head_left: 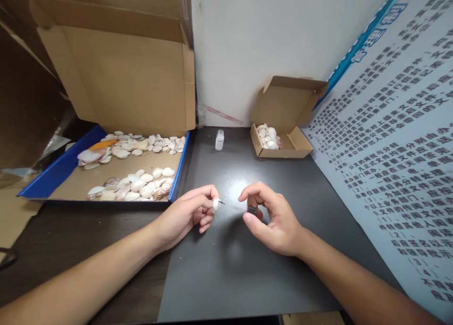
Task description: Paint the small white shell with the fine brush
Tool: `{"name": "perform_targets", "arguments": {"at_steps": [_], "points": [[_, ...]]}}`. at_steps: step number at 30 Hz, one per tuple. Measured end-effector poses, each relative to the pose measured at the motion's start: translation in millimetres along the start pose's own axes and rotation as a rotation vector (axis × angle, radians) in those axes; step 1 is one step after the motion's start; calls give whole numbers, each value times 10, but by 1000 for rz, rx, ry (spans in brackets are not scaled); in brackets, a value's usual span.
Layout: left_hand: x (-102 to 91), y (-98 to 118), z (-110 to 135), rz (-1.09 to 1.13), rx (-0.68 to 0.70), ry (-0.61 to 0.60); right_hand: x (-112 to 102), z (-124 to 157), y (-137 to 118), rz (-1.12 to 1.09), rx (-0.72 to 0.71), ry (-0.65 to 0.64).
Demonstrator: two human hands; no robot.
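Between its thumb and fingers, my left hand [193, 209] pinches a small white seashell [216, 205]. My right hand [274, 219] grips the black cap of a brush applicator [252, 210]. A thin, pale stem runs left from the cap, and its dark tip is at the shell; whether it touches is too small to tell. Farther back, a small clear bottle [219, 141] stands upright with its neck uncapped and whitish contents inside.
To the left lies an open blue-edged cardboard box [76, 183] with shells in two groups and an orange piece [102, 145]. A smaller open carton [283, 152] at the back right holds white shells [268, 137]. A printed panel [389, 127] borders the dark tabletop [212, 278] on the right.
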State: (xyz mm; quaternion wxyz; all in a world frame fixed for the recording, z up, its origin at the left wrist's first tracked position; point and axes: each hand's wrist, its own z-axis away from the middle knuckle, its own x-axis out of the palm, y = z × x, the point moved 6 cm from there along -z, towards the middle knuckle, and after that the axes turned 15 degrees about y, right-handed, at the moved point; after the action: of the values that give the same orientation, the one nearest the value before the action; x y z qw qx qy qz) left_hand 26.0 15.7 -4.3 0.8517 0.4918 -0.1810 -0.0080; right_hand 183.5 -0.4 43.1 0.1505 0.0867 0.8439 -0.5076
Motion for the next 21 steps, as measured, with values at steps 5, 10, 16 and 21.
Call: {"name": "perform_targets", "arguments": {"at_steps": [5,10,16,21], "points": [[4,-7,-5,1,-2,7,12,-3,9,-20,26,2],[24,9,3,6,8,4,-21,-25,3,-42,20,66],[10,12,-1,18,4,18,-29,-24,-21,45,-60,62],[9,17,1,16,7,20,-61,-36,-33,77,-82,125]]}}
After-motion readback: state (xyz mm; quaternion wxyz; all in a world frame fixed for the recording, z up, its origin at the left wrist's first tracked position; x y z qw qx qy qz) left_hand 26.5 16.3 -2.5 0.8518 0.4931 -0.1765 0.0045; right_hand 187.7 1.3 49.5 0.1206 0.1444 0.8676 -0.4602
